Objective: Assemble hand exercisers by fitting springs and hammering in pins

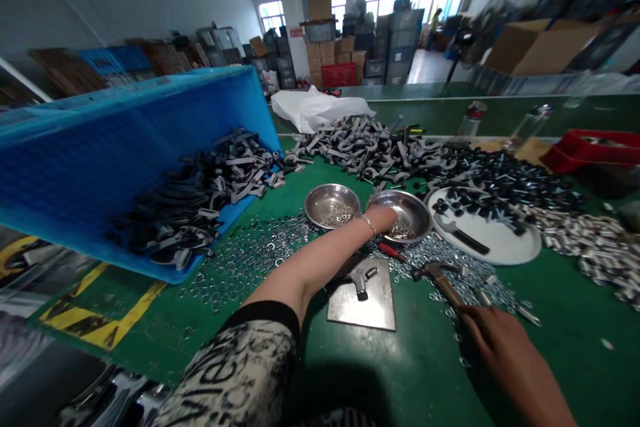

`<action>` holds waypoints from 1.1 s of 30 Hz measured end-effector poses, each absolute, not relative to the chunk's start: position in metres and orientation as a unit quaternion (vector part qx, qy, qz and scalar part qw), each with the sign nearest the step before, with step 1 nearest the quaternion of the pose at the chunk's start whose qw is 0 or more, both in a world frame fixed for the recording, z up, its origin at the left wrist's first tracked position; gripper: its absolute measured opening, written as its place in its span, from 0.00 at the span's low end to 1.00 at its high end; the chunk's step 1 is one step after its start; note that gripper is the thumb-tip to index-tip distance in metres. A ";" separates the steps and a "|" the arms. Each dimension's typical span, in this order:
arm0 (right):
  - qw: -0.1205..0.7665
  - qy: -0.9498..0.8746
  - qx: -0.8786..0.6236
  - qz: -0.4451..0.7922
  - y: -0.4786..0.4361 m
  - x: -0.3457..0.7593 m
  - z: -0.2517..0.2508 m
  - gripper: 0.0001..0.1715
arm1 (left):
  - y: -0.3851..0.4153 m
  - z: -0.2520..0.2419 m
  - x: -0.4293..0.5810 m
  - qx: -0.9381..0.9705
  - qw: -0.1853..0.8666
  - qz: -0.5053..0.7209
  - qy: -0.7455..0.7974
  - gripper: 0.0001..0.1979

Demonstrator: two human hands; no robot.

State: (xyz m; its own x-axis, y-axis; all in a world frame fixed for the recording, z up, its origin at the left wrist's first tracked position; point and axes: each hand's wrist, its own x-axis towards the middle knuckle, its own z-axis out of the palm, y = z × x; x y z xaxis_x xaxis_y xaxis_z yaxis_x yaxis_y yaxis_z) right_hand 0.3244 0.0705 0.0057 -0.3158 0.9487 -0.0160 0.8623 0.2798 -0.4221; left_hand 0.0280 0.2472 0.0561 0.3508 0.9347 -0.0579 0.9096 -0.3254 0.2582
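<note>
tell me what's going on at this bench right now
A person's left hand reaches into the right-hand steel bowl, its fingertips hidden. The right hand grips a hammer by its handle. Between the arms, a grey-and-black part lies on a metal plate. A blue crate of similar parts sits at the left.

The bare left arm (313, 267) stretches forward and across from the lower left, its elbow slightly bent, a short cream fabric sleeve with black print and a black band (245, 353) covering the upper part. A thin, silver-coloured round bracelet (370, 224) circles the wrist. The left hand (382, 218) dips downward, its fingertips hidden. The right forearm (547, 390) enters from the lower right, bare; the right hand (495, 333) is curled in a grip, back upward, well apart from the left.
</note>
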 end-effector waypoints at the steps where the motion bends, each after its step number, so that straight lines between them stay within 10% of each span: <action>1: 0.111 -0.801 -0.570 0.147 0.071 0.327 0.004 0.26 | 0.250 0.051 0.029 0.811 0.128 0.043 0.570 0.14; 16: 0.119 -0.760 -0.583 0.261 0.096 0.314 0.026 0.25 | 0.234 0.045 0.020 0.783 0.105 0.179 0.587 0.12; 25: 0.213 -0.444 -0.593 0.637 0.019 0.270 0.030 0.27 | 0.119 0.047 -0.021 0.688 0.315 0.355 0.549 0.08; 33: 0.189 -0.327 -0.496 0.782 0.037 0.241 0.023 0.21 | 0.075 0.009 -0.035 0.646 0.263 0.273 0.663 0.09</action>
State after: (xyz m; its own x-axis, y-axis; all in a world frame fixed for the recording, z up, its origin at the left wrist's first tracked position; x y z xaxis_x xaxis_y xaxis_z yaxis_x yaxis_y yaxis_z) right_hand 0.2413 0.0374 0.0232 -0.4368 0.6194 -0.6523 0.0290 -0.7151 -0.6984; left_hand -0.0346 0.0750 0.0092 -0.0272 0.9996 0.0032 0.7126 0.0172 0.7013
